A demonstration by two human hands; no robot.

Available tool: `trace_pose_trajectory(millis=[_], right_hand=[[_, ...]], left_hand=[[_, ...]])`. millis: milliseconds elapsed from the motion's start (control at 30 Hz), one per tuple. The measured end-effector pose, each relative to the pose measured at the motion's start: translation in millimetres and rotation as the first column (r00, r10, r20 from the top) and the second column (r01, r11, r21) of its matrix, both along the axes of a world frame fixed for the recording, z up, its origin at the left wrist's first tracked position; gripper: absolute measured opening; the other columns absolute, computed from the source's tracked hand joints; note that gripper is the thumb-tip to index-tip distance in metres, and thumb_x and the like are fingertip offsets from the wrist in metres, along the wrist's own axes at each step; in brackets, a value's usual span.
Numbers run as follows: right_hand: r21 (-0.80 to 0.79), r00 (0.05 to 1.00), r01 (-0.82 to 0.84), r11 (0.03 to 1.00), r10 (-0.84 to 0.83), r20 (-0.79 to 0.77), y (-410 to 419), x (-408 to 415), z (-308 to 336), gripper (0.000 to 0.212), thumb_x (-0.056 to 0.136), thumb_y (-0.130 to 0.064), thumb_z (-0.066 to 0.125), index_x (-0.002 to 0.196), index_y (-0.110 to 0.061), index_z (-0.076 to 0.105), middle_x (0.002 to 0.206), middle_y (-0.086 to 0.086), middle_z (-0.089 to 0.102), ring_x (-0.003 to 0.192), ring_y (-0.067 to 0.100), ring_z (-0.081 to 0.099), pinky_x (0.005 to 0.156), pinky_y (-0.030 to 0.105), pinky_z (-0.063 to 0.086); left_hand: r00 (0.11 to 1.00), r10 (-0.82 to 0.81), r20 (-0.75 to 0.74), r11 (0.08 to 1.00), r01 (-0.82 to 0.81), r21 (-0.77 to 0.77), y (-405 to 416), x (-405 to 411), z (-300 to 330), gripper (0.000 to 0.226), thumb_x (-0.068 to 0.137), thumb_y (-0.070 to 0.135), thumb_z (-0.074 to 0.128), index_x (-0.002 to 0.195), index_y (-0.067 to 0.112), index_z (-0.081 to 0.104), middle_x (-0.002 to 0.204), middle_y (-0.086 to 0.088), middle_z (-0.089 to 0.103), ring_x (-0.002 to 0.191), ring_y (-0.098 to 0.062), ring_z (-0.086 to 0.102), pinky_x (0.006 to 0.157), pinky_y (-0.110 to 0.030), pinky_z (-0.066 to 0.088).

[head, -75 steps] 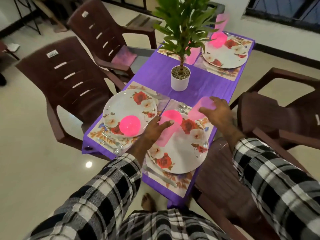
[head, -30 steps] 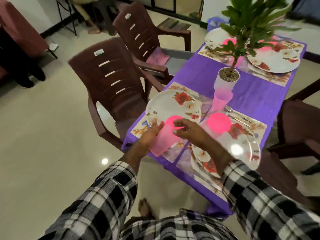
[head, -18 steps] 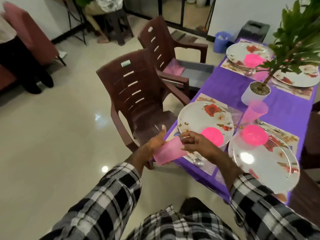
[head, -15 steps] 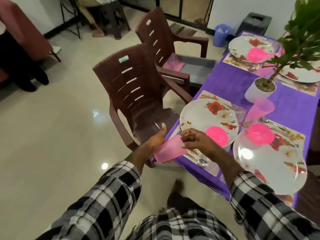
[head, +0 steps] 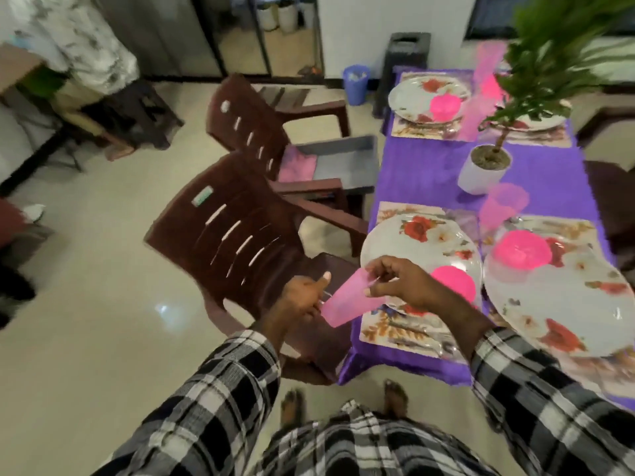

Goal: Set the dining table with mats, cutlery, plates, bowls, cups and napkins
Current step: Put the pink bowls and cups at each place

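Head view: both hands hold one pink cup [head: 347, 304] in the air, just off the near left corner of the table [head: 426, 170], over the seat edge of the nearest brown chair [head: 237, 235]. Left hand [head: 302, 298]: fingers curled round the cup's base end, thumb up. Right hand [head: 398, 281]: fingertips pinch the cup near its rim. Cup lies tilted, almost on its side. Whether it is one cup or two nested, cannot tell.

Judgement: step in hand is placing this cup at the near left setting, which has a floral plate [head: 412, 242] with a pink bowl [head: 453, 283] on a mat [head: 398, 333] but no cup visible. The neighbouring setting has its cup [head: 503, 204] standing above its plate, by the plant pot [head: 482, 173].

To do it well: turn the cup upright first, let one hand carry it, set it down flat on the cloth beyond the plate's far rim.

Edges and room: the plate overhangs its mat toward the table's left edge; the bowl sits near the plate's near rim. A reach across passes over both, so lift high. Bare purple cloth lies between plate and pot. The chair arm stands close to the table's left side.
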State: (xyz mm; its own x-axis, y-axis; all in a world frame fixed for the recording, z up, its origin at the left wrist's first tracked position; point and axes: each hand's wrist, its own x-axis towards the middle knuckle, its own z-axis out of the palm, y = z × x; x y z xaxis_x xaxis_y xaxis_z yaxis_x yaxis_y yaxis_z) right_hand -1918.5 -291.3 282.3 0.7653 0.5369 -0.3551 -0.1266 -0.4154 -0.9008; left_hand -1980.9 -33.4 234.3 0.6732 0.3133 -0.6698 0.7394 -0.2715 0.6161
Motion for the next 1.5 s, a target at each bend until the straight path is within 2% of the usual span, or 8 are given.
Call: trace_pose_trajectory(millis=[133,233,433,633,967,1167,1267,1500], right_hand=[[-0.069,0.954,0.301,0.951,-0.301,0.017,-21,-28,-2,0.049,0.068,-0.018,0.098,0.110,-0.023,0.072,0.100,0.000,0.073,0.085,0.013,0.066,0.077,0.030,0.056],[-0.173,0.874,0.484,0.858,-0.484,0.047,-35,-71,5,0.050,0.071,-0.016,0.097,0.114,-0.016,0.072,0.100,0.003,0.070,0.088,0.014,0.063,0.084,0.032,0.053],[-0.550,0.777,0.594,0.587,-0.596,0.203,-79,-145,27,0.072,0.060,-0.043,0.100,0.123,-0.025,0.071,0.114,-0.003,0.071,0.102,0.016,0.066,0.095,0.033,0.054],[-0.703,0.770,0.600,0.383,-0.517,0.375,-101,-161,43,0.079,0.071,-0.031,0.093,0.142,-0.017,0.060,0.146,0.006,0.059,0.130,0.027,0.058,0.107,0.032,0.044],[-0.761,0.843,0.527,0.379,-0.348,0.410,-115,-117,23,0.071,0.072,-0.025,0.086,0.137,-0.019,0.059,0.133,0.009,0.064,0.121,0.033,0.063,0.102,0.042,0.053],[-0.799,0.896,0.429,0.421,-0.310,0.318,-112,-109,19,0.067,0.080,-0.014,0.079,0.144,-0.014,0.056,0.140,0.011,0.062,0.127,0.034,0.061,0.106,0.042,0.051],[-0.797,0.902,0.416,0.438,-0.307,0.302,-111,-110,23,0.059,0.086,-0.009,0.072,0.142,-0.013,0.056,0.141,0.012,0.060,0.128,0.034,0.059,0.107,0.043,0.050],[-0.763,0.834,0.547,0.344,-0.307,0.459,-81,-146,20,0.065,0.080,-0.030,0.080,0.138,-0.027,0.053,0.168,0.010,0.027,0.143,0.039,0.044,0.117,0.054,0.039]], left_hand=[[0.917,-0.383,0.112,0.924,0.381,0.045,-10,49,-7,0.050,0.097,0.053,0.072,0.074,0.009,0.071,0.063,-0.015,0.073,0.049,-0.023,0.068,0.054,-0.033,0.054],[0.789,-0.595,0.155,0.800,0.600,0.014,-32,65,-2,0.035,0.102,0.038,0.072,0.080,0.011,0.066,0.063,-0.011,0.069,0.042,-0.015,0.059,0.042,-0.023,0.043],[0.545,-0.817,0.189,0.555,0.832,0.000,-89,65,14,0.039,0.097,0.041,0.076,0.086,0.004,0.067,0.067,-0.012,0.074,0.050,-0.024,0.067,0.044,-0.025,0.045],[0.379,-0.876,0.297,0.413,0.909,0.056,-147,65,29,0.026,0.092,0.031,0.076,0.085,0.007,0.075,0.075,-0.012,0.077,0.056,-0.022,0.072,0.053,-0.031,0.059],[0.459,-0.849,0.262,0.492,0.868,0.071,-142,79,13,0.023,0.094,0.034,0.077,0.084,0.013,0.075,0.071,-0.001,0.078,0.070,-0.024,0.077,0.069,-0.038,0.063],[0.552,-0.812,0.190,0.568,0.822,0.039,-125,79,8,0.024,0.097,0.033,0.076,0.089,0.010,0.073,0.074,-0.005,0.078,0.060,-0.023,0.077,0.065,-0.040,0.065],[0.567,-0.805,0.176,0.583,0.811,0.055,-116,75,12,0.031,0.099,0.037,0.075,0.096,0.006,0.073,0.081,-0.008,0.079,0.057,-0.019,0.076,0.050,-0.030,0.059],[0.546,-0.816,0.189,0.570,0.815,0.106,-90,58,21,0.034,0.098,0.044,0.074,0.096,0.010,0.073,0.080,-0.007,0.079,0.066,-0.022,0.077,0.056,-0.029,0.057]])
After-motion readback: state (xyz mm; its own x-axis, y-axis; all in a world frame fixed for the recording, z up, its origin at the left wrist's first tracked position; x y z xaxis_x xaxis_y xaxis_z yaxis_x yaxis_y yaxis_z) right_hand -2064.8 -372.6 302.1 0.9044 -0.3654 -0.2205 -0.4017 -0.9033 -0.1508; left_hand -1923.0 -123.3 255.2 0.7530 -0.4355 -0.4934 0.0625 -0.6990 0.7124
